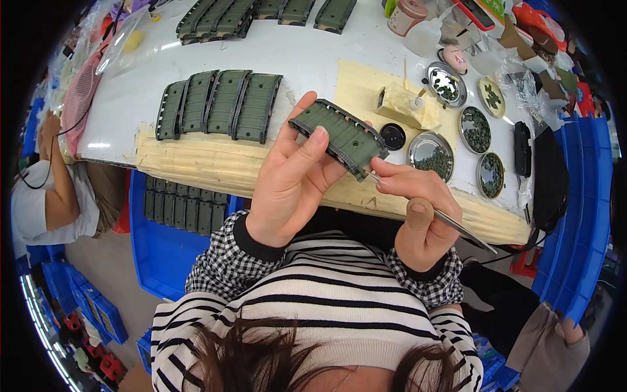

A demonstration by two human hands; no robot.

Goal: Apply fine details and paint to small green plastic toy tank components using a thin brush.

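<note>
My left hand (286,175) is closed around a curved dark green plastic panel (341,132) with dark, toothed strips along its edges. The thumb presses on the panel's face, which is tilted up above the table's front edge. In my right hand (428,202) is a slim metal tool that looks like tweezers (462,230), its tip touching or very close to the panel's lower right corner. Whether the tip grips a small piece cannot be made out. Several similar green panels (222,108) lie in a row on the table to the left.
More panels (219,16) lie at the far side. Round tins of small green pieces (432,160), a black cap (392,136) and a taped block (408,104) sit on the right. A blue crate (160,261) holding panels stands below left. Another person's arm (60,173) is at far left.
</note>
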